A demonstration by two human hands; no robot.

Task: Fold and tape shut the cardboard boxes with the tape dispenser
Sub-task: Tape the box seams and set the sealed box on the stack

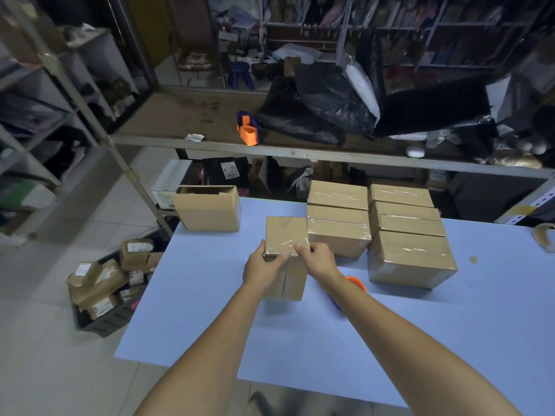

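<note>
A: Where is the box being worked on?

B: The small brown cardboard box with clear tape across its top (285, 235) stands on the pale blue tabletop (210, 319), near the middle, touching the left side of a row of taped brown cardboard boxes (338, 219).

A: And the hands?

B: Both are on the box's near top edge. The left hand (264, 267) wraps the near left corner, fingers curled over the edge and thumb along the front face. The right hand (318, 261) presses the near right part of the edge, its fingertips (298, 246) on the shiny tape. Both hands are closed on the box.

A: The dispenser?

B: An orange and blue tape dispenser (356, 285) lies on the tabletop just beside the box, mostly hidden beneath the right forearm; neither hand touches it. A second orange and blue tape dispenser (248, 129) sits on the long brown wooden shelf (186, 115) behind the table.

A: What else is there?

B: A second row of taped cardboard boxes (408, 235) stands further right. An open, untaped cardboard box (208, 207) sits at the table's far left corner. On the floor to the left, a dark plastic crate (102, 321) holds brown wrapped parcels with labels (99, 280).
</note>
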